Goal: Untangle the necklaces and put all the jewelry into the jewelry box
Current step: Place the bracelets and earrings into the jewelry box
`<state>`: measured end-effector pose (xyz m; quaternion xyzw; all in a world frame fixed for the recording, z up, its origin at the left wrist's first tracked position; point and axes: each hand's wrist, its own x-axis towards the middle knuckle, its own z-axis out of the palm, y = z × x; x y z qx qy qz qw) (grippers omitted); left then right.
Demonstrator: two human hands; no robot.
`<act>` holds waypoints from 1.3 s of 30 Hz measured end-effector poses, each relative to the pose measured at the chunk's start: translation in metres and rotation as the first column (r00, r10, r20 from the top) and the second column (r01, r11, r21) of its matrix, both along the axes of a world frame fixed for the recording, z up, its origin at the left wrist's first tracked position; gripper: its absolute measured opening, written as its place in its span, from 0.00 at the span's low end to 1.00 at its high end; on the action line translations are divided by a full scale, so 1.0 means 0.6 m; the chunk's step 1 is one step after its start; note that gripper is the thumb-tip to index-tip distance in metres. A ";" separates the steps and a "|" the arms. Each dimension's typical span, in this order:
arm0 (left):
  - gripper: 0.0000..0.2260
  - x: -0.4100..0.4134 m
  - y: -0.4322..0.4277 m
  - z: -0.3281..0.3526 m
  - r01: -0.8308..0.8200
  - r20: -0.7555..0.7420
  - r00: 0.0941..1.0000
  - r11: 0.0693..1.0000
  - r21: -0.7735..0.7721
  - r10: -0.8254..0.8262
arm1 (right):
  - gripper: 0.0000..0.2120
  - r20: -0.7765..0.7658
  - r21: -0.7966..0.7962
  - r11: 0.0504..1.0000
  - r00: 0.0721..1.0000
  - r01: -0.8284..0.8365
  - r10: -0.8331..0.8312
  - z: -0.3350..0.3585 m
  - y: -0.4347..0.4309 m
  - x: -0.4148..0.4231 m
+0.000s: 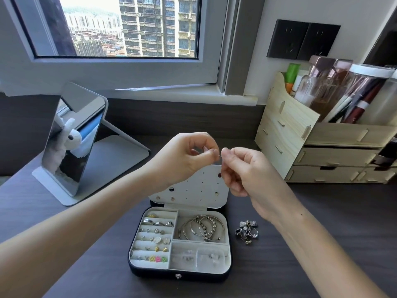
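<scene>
Pinching a silvery strand (219, 156) between them, the left hand (182, 155) and the right hand (247, 171) are raised side by side at the middle of the frame, fingertips almost touching; each grip is closed on the strand with thumb and forefinger, the other fingers curled. The strand is too fine to tell what kind of piece it is. Directly below the hands, at lower centre, the jewelry box (178, 274) lies open on the dark surface (343, 211), its pale lid (193, 186) standing up behind it, dotted with small holes. Several bangles (203, 227) lie in the box's upper right compartment, rings (159, 223) sit in an upper row on its left side, and ear studs (150, 258) fill the rows beneath them. Small clear bags (199, 258) lie in the lower right compartment. Just beside the box, to its right, a tangle of jewelry (248, 231) rests on the surface. A standing mirror (73, 138) is at the left of the frame, a wooden organiser (322, 147) with drawers at the right, and a window (129, 26) fills the upper left
</scene>
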<state>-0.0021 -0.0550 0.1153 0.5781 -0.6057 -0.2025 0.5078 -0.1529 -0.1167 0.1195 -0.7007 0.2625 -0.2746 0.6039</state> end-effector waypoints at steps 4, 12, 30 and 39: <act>0.12 -0.001 0.002 0.002 -0.002 0.000 1.000 1.000 -0.001 0.002 | 0.11 0.012 0.009 1.000 1.000 -0.027 0.027 -0.003 -0.001 -0.003; 0.10 -0.004 0.004 0.008 -0.024 -0.008 1.000 0.999 0.040 0.024 | 0.13 0.101 -0.013 1.000 0.995 0.026 -0.025 0.000 0.004 -0.001; 0.07 0.016 -0.032 0.021 -0.148 -0.038 0.986 0.950 0.274 0.164 | 0.12 0.154 -0.620 0.721 0.949 0.310 -0.275 -0.135 -0.016 -0.002; 0.07 0.021 -0.039 0.023 -0.174 -0.036 0.980 0.928 0.329 0.196 | 0.12 0.055 -0.669 0.684 0.937 0.291 -0.346 -0.132 -0.021 0.001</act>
